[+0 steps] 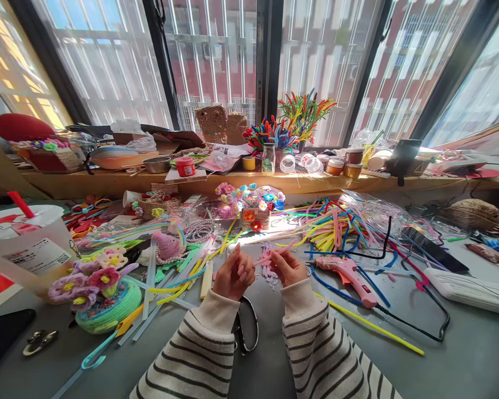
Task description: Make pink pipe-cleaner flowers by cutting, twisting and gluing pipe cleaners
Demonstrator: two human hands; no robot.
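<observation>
A short length of pink pipe cleaner (268, 257) spans the gap between my two hands. My right hand (290, 267) pinches it between thumb and fingers. My left hand (235, 272) has its fingers curled, and the strip's left end meets its fingertips; the exact grip there is partly hidden. Just behind the hands lies a small heap of pale pink-lilac curled pieces (269, 274) on the grey table (270, 354). A pink hot glue gun (349, 277) rests right of my right hand. Beside my left hand is a cream-coloured stick (207, 280).
Left stand a drink cup (33, 249) and a green pot of fuzzy flowers (108, 305). Loose pipe cleaners (332, 235) pile up at right, near a phone (434, 249) and white case (469, 288). A black-rimmed loop (249, 327) lies between my forearms. The cluttered sill (149, 180) runs behind.
</observation>
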